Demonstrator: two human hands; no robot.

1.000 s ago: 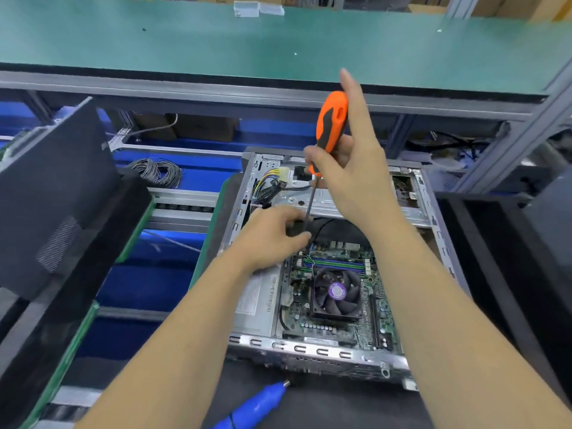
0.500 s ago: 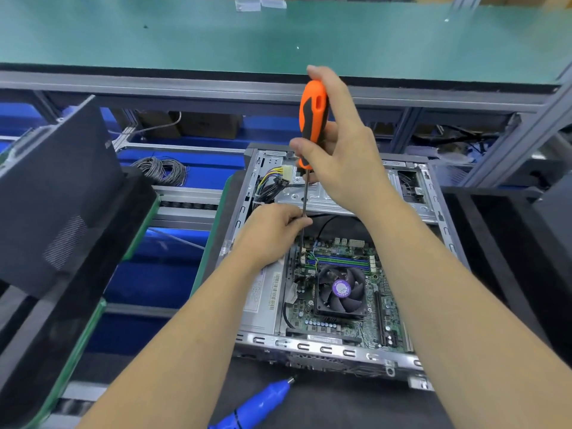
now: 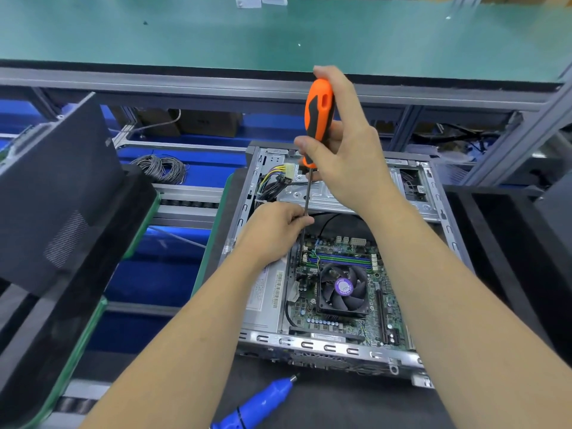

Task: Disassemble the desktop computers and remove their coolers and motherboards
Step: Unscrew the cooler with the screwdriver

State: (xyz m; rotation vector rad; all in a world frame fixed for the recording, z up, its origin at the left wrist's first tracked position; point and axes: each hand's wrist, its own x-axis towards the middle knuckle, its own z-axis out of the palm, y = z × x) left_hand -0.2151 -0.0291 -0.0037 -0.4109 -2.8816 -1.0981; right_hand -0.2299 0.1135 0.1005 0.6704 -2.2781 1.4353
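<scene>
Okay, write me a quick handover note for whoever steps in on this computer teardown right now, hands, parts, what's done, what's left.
Right hand grips the orange screwdriver by its handle, held upright.
Left hand pinches the shaft low down, guiding the tip toward the motherboard's far left corner.
The open case lies flat; the cooler sits on the board, and the board is in the case.
A blue electric driver lies in front of the case.
Done: side panel off.
Left: cooler and motherboard out.
</scene>
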